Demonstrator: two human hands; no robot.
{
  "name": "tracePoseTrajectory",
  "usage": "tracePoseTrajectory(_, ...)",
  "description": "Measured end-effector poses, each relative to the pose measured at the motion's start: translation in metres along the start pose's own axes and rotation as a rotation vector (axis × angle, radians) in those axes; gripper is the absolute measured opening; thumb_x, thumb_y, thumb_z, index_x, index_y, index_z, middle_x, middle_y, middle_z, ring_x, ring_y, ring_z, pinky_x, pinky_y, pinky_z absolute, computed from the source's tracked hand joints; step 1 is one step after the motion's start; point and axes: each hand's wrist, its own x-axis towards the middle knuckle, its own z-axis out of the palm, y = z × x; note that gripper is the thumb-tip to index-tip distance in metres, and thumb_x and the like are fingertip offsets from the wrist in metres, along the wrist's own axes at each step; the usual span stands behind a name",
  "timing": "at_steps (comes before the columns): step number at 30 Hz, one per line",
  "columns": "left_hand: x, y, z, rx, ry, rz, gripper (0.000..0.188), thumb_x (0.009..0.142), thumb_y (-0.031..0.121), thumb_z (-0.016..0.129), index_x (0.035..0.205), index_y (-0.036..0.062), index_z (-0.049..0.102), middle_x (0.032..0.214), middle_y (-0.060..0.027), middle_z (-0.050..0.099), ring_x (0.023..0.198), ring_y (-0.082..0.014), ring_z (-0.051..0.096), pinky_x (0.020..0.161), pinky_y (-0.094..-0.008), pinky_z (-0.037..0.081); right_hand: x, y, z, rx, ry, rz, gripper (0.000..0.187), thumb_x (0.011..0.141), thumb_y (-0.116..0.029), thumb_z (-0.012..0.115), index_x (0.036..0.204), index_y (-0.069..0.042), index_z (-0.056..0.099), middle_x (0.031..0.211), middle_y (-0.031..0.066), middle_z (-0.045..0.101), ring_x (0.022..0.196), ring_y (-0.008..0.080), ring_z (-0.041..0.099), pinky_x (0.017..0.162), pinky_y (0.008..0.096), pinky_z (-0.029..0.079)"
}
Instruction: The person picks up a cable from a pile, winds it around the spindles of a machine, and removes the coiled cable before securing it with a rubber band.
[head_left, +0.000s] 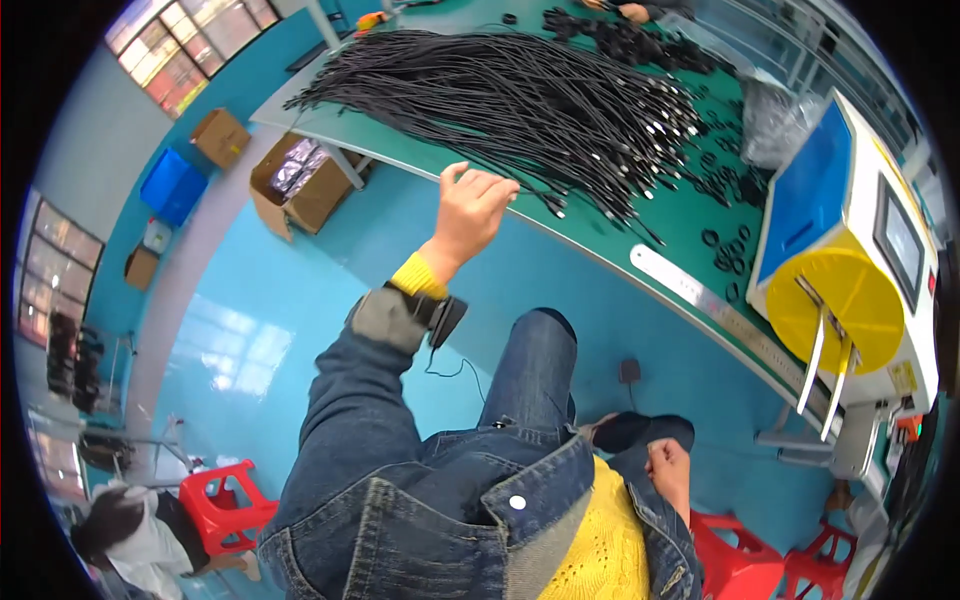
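My left hand (472, 212) reaches forward to the near edge of the green-topped table, its fingers curled and closed. Whatever they hold, if anything, is hidden. Just beyond it lies a wide heap of black cables (490, 85), their shiny connector ends fanned out to the right. A few loose cable ends stick out close to my fingertips. Low beside my lap, my right hand (670, 472) is curled closed, with nothing visible in it. A steel ruler (690, 285) lies along the table's front edge, right of my left hand.
Right on the table stands a white machine (850, 250) with a yellow disc and two protruding rods. Small coiled black cables (728, 250) lie beside it. A co-worker's hand (633, 12) shows across the table. Cardboard box (325, 200) sits under the left end; red stools (735, 560) stand below.
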Motion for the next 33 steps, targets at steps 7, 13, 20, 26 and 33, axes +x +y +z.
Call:
tracePoseTrajectory(7,0.015,0.143,-0.063,-0.445,-0.133,0.102,0.020,0.066,-0.001,0.061,0.085,0.0057,0.061,0.067,-0.0016,0.056,0.059,-0.0190,0.052,0.059,-0.0303,0.040,-0.020,-0.098,0.006,-0.290,0.425,-0.711,0.057,0.074,-0.003,0.060,0.127,-0.004,0.038,0.102,0.0073,0.055,0.084,0.0124,0.051,0.065,0.0253,0.043)
tracePoseTrajectory(13,0.011,0.208,-0.055,-0.791,-0.237,-0.040,0.018,0.068,0.000,0.061,0.086,0.0030,0.061,0.066,-0.0060,0.056,0.058,-0.0212,0.053,0.052,-0.0313,0.042,-0.016,-0.096,-0.007,-0.559,0.402,-1.075,0.032,0.075,-0.004,0.060,0.106,-0.003,0.053,0.089,0.0111,0.059,0.072,0.0284,0.052,0.062,0.0305,0.044)
tracePoseTrajectory(20,0.045,0.267,-0.043,-1.043,-0.633,-0.103,0.016,0.077,-0.001,0.056,0.093,0.0001,0.061,0.065,-0.0094,0.055,0.056,-0.0213,0.053,0.053,-0.0281,0.043,-0.072,-0.104,-0.055,-0.791,0.624,-0.930,0.019,0.075,-0.005,0.061,0.093,-0.002,0.057,0.082,0.0116,0.058,0.071,0.0307,0.054,0.060,0.0335,0.045)
tracePoseTrajectory(26,0.117,0.295,-0.033,-0.963,-0.310,0.199,0.013,0.078,0.002,0.057,0.090,0.0003,0.061,0.063,-0.0093,0.053,0.056,-0.0230,0.052,0.053,-0.0287,0.042,-0.077,-0.141,-0.107,-0.786,1.087,-1.201,0.022,0.074,-0.005,0.063,0.095,-0.002,0.058,0.078,0.0114,0.058,0.068,0.0291,0.056,0.057,0.0330,0.045)
tracePoseTrajectory(33,0.146,0.299,0.030,-0.991,-0.219,-0.074,0.013,0.077,0.002,0.060,0.089,0.0006,0.063,0.068,-0.0092,0.057,0.057,-0.0194,0.054,0.054,-0.0267,0.043,-0.022,-0.150,-0.124,-0.663,1.228,-1.075,0.019,0.073,-0.009,0.065,0.090,-0.002,0.059,0.075,0.0130,0.059,0.066,0.0293,0.058,0.056,0.0329,0.046)
